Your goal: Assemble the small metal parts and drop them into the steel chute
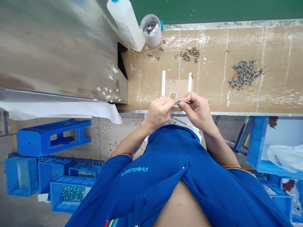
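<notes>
My left hand (160, 109) and my right hand (197, 108) meet at the front edge of the bench, fingertips pinched together. Between them is a small blue and brass-coloured part (177, 103), mostly covered by the fingers. Just behind the fingertips sits a small round clear container (173, 95) with thin brass-coloured bits in it. It stands on a cardboard square (176, 85), with a white tape strip (163, 82) along its left side and another along its right. Farther back lies a loose pile of brass-coloured parts (190, 55). A larger pile of blue and brass-coloured parts (246, 74) is at right.
A white plastic bottle (126, 26) and a tape roll (152, 36) with scraps inside stand at the back left. Left of the cardboard-covered bench (213, 88) is a metal housing (61, 47). Blue bins (68, 194) and a blue stool (35, 140) are below, with more bins at right.
</notes>
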Tool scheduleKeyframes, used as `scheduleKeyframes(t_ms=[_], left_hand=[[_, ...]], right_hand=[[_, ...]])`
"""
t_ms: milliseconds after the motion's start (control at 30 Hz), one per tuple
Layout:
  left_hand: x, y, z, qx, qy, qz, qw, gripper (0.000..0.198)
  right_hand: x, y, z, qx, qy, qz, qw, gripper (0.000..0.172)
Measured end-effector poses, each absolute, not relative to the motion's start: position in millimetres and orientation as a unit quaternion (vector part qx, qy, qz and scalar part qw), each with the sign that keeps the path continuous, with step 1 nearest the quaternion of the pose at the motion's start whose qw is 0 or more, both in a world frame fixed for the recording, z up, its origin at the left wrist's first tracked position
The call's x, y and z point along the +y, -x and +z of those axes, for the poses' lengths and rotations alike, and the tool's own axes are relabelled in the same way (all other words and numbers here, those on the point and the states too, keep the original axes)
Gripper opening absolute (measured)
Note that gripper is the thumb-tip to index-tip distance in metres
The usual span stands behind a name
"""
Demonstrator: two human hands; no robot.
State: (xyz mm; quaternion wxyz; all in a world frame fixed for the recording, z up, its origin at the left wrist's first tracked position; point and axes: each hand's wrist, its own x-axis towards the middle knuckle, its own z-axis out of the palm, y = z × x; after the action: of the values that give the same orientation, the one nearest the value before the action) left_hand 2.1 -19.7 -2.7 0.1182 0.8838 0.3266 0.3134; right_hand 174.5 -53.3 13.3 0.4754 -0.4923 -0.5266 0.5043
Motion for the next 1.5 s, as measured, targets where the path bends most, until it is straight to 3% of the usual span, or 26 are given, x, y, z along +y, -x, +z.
scheduleKeyframes(t_ms=[767,1100,1267,1367,1500], left_hand=[[-29,-6,-6,0.316,-0.859,0.379,0.140,0.040],[-34,-8,-8,0.325,-0.865,0.353,0.145,0.039],[-23,-7,4,0.307,-0.876,0.334,0.165,0.040],[-19,15,15,0.297,-0.866,0.311,0.255,0.049],[-23,74,39,0.316,-0.822,0.271,0.390,0.031]], right_hand=[[-58,-172,8,-0.568,0.449,0.492,0.484,0.033],[-64,-172,0,-0.563,0.460,0.477,0.493,0.031],[-70,-184,13,-0.638,0.463,0.306,0.534,0.015],[-76,-193,22,-0.688,0.460,0.156,0.539,0.014],[-82,-204,26,-0.719,0.429,0.061,0.544,0.016]])
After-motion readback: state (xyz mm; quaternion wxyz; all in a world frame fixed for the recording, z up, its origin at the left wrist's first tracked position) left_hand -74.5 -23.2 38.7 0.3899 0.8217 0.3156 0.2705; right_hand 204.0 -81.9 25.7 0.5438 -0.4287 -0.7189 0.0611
